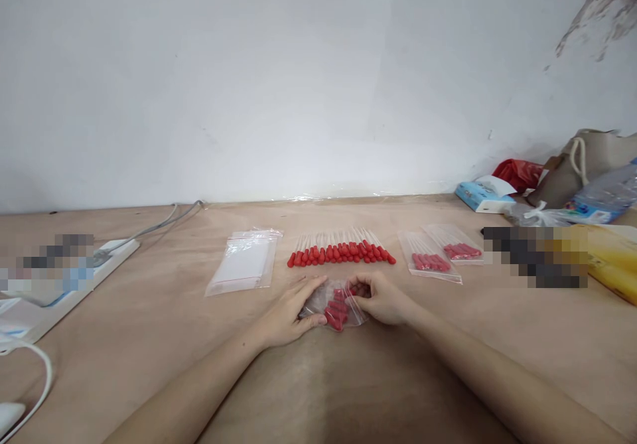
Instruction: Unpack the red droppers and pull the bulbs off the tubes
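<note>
A clear zip-lock bag point(355, 312) with several red-bulbed droppers point(337, 311) in it lies in front of me. My left hand point(293, 311) holds the bag's left side, fingers along the far edge and thumb on the near edge. At the right end, near the zip strip, my right hand point(379, 298) pinches the bag with thumb and bent fingers. Just beyond my hands is a row of loose droppers point(341, 251), red bulbs towards me and thin clear stems pointing away. The stems inside the held bag are hard to make out.
Flat zip-lock bags point(243, 261) are stacked at left; two filled bags point(430, 258) lie at right. A power strip point(114, 251) with cables stands far left. Tissues point(485, 195), a plastic bottle point(604, 195) and a yellow package point(614, 255) sit at right. A wall point(298, 85) closes the back.
</note>
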`<state>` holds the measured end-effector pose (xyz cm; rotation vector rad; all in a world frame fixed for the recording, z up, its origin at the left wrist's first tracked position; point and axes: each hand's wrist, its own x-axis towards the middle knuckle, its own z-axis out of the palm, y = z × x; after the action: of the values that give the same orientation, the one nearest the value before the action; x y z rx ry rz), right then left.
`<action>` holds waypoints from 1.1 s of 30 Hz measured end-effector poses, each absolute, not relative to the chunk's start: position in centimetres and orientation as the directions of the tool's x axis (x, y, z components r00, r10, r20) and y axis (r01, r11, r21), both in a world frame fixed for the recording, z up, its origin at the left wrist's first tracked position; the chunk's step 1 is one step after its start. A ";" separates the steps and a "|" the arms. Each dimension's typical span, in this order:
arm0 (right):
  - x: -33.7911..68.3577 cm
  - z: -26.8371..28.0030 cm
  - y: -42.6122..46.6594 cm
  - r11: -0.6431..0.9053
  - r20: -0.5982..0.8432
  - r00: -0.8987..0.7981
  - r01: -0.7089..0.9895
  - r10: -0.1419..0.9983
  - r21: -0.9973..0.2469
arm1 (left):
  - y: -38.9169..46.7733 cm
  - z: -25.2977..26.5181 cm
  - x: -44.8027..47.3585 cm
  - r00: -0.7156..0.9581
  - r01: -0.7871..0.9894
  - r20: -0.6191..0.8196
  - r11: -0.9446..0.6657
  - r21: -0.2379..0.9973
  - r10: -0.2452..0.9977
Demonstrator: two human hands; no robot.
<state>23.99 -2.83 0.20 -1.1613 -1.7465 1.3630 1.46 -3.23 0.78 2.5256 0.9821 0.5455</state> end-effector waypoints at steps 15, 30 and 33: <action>27.3 1.7 -1.7 0.148 -0.036 -0.483 0.336 0.875 -0.930 | -3.4 0.8 1.5 0.680 0.600 0.192 -0.687 0.410 0.708; 36.8 7.4 -0.5 0.094 -0.009 -0.274 0.362 0.962 -0.927 | -3.2 0.9 1.5 0.700 0.601 0.188 -0.710 0.367 0.689; 39.1 7.1 0.3 0.169 0.185 0.019 0.327 0.983 -0.930 | -3.2 0.8 1.4 0.701 0.590 0.203 -0.716 0.372 0.683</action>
<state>39.05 0.28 7.08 -1.3264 -1.4866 0.8626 1.43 -3.20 0.80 2.6322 1.0087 0.4779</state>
